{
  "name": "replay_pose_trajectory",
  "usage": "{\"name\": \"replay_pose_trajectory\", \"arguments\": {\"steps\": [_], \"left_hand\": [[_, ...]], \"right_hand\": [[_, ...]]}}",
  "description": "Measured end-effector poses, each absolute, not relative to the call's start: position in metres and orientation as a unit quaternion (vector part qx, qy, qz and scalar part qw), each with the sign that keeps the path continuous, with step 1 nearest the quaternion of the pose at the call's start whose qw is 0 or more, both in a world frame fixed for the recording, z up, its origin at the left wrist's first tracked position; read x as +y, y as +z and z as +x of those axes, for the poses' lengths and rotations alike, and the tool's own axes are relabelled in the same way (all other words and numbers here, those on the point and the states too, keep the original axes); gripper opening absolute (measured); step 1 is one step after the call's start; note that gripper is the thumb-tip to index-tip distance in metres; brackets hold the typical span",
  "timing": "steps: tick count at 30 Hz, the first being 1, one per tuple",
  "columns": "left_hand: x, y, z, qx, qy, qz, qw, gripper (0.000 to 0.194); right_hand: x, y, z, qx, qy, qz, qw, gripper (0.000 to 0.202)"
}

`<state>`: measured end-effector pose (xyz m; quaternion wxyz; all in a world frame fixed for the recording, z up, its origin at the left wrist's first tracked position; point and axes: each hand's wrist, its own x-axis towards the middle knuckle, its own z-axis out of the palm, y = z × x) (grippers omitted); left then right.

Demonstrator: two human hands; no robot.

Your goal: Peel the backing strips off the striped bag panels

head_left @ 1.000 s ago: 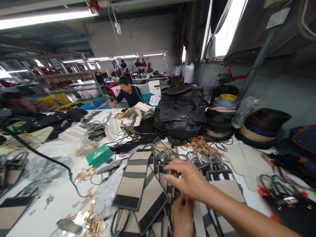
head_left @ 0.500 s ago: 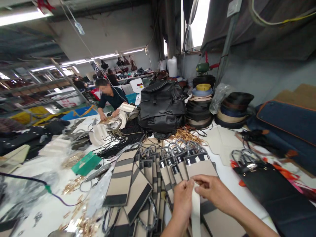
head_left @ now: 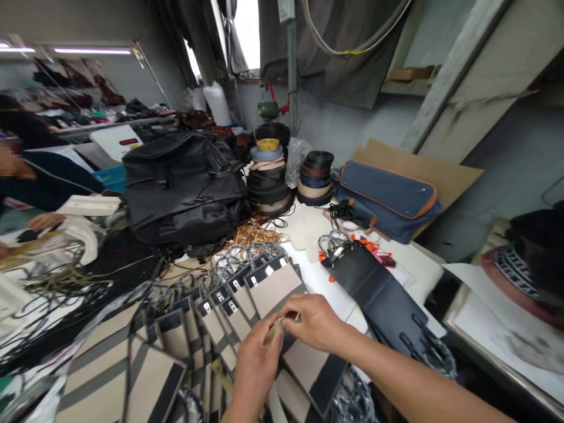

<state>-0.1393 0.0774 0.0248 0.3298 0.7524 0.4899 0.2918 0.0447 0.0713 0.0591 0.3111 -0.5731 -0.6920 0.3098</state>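
Note:
My left hand (head_left: 255, 364) is closed around a pale tape strip (head_left: 275, 405), whose lower length hangs below the fingers. Beside it, my right hand (head_left: 315, 322) pinches at the upper end of the same strip, with fingertips meeting those of the left. The strip's top is mostly hidden between the fingers. Both hands are above a spread of beige handbags with dark bands (head_left: 275, 288), several overlapping, their handles wrapped in clear plastic. White tags show on some of the dark edges.
A large black backpack (head_left: 185, 194) stands behind the bags, beside stacked webbing rolls (head_left: 268, 182). To the right are a black bag (head_left: 374, 288) and a navy bag with orange trim (head_left: 390, 188). A co-worker's sleeve (head_left: 57, 170) shows at far left, near pale pieces and black cords.
The view has swung right, so the scene sits further left and more of the right side shows. My hands stay together on the strip, and less of the strip shows now.

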Motion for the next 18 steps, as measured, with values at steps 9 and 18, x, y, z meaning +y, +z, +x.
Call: {"name": "replay_pose_trajectory", "arguments": {"steps": [9, 18], "left_hand": [[0.076, 0.027, -0.13, 0.499, 0.231, 0.788, 0.275, 0.023], [0.09, 0.011, -0.139, 0.527, 0.249, 0.76, 0.288, 0.021]], "right_hand": [[0.083, 0.067, 0.06, -0.799, 0.213, -0.535, 0.17, 0.011], [0.108, 0.06, 0.054, -0.829, 0.228, -0.488, 0.151, 0.013]]}}
